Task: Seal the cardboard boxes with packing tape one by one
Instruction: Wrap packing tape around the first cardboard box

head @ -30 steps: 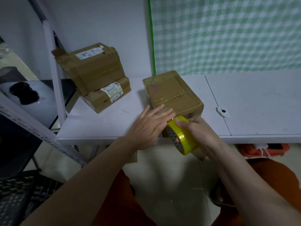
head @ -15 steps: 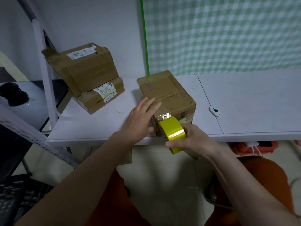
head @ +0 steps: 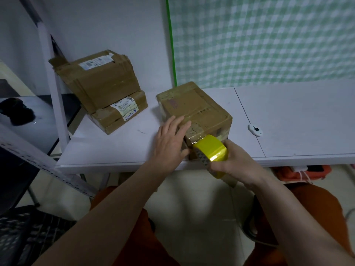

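Box (head: pixel 194 110) at surface (head: pixel 119 146) front edge, left hand (head: pixel 170 141) flat on it, released. Right hand (head: pixel 233 163) clenched on tape roll (head: pixel 210 150) touching box; film light, clingy, probably already stuck.

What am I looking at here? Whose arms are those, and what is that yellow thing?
There is no machine here. A person wears a camera on their head, so you see their own two arms from above. The left hand lies flat against the near cardboard box on the white table. The right hand holds a yellow roll of packing tape, and a clear strip runs from the roll onto the front of that box. Two more boxes sit stacked at the back left, the top one tilted. The small white thing to the right is too small to name. Behind is a green checked cloth.
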Tool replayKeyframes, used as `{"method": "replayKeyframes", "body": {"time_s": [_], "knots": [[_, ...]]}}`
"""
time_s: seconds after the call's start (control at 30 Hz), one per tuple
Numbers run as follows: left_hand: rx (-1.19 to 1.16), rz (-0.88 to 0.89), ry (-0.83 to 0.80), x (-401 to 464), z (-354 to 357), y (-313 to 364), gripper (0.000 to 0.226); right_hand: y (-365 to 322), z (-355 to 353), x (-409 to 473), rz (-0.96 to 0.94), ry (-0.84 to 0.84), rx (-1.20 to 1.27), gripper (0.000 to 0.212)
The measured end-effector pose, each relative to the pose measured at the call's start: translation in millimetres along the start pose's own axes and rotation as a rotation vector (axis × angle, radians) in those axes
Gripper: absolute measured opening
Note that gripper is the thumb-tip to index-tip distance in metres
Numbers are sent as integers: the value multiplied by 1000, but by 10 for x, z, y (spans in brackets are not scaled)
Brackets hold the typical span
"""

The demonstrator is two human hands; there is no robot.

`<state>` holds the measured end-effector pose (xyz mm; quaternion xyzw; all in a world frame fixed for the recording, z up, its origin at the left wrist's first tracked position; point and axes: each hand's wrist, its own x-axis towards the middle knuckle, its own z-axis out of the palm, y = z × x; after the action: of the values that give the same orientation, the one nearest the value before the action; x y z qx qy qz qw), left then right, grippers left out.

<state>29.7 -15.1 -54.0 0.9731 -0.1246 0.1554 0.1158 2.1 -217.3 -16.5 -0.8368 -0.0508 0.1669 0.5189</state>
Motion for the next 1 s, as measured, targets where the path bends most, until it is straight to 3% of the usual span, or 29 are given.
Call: {"method": "replayKeyframes", "body": {"time_s": [0.23, 0.37, 0.5, 0.63, 0.77, 0.9, 1.0], "knots": [[26, -43, -68, 182, -45, 31, 86, 160, 35, 28, -62, 232, 12, 36], [97, -46, -48, 253, -28, 63, 84, 318, 65, 77, -38, 442, -19, 55], [63, -71, 0, 332, -16, 130, 69, 436, 110, 125, 19, 606, 243, 59], [37, -83, 7, 372, 0, 152, 62, 465, 243, 239, 112, 652, 499, 49], [5, -115, -2, 447, -38, 169, 60, 397, 259, 371, 91, 710, 478, 34], [16, -190, 26, 713, -188, 157, 57, 126, 46, 580, -14, 742, 584, 36], [34, -269, 32, 934, -304, 99, 54, -153, -61, 797, 15, 714, 743, 44]]}}
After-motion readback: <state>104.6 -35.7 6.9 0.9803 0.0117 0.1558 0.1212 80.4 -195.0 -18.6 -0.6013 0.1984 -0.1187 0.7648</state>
